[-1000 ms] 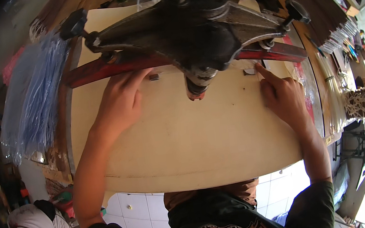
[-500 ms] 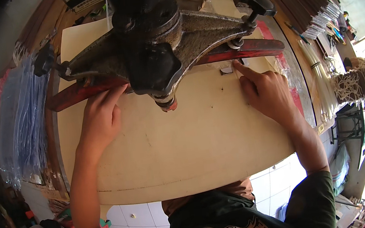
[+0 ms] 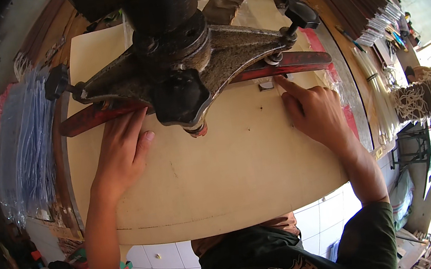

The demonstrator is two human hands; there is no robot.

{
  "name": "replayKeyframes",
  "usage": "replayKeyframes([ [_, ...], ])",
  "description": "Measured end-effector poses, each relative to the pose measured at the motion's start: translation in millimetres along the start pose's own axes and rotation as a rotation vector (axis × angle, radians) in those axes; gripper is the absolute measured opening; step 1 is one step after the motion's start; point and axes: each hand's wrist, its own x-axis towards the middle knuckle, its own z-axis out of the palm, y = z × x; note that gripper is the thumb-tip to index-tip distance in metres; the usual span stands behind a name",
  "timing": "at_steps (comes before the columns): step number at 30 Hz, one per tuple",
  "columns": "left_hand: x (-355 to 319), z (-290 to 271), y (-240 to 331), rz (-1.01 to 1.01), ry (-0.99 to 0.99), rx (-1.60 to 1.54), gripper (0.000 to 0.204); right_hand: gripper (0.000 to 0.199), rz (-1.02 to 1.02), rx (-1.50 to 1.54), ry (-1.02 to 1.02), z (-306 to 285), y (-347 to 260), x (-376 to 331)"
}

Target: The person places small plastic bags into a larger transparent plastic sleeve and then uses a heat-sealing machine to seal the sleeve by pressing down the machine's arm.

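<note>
I note a dark iron press looming above both hands, hiding the fingertips of the left hand, which lies flat, fingers together, on the tan board. Right hand presses flat, index finger extended to a red bar. Blue plastic strips lie left, blurred.

Red bar, beige board
</note>
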Motion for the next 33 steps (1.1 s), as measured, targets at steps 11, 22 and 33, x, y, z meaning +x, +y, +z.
replayKeyframes([
  [11,1,-2,4,0.021,0.038,0.044,0.048,0.036,0.015,0.017,0.006,-1,-1,1],
  [22,-8,2,0,0.004,0.078,0.047,0.048,0.038,0.061,0.071,0.012,1,-9,1],
  [33,-7,10,-7,0.092,0.202,0.072,0.051,0.037,0.044,0.102,0.013,4,-8,1],
])
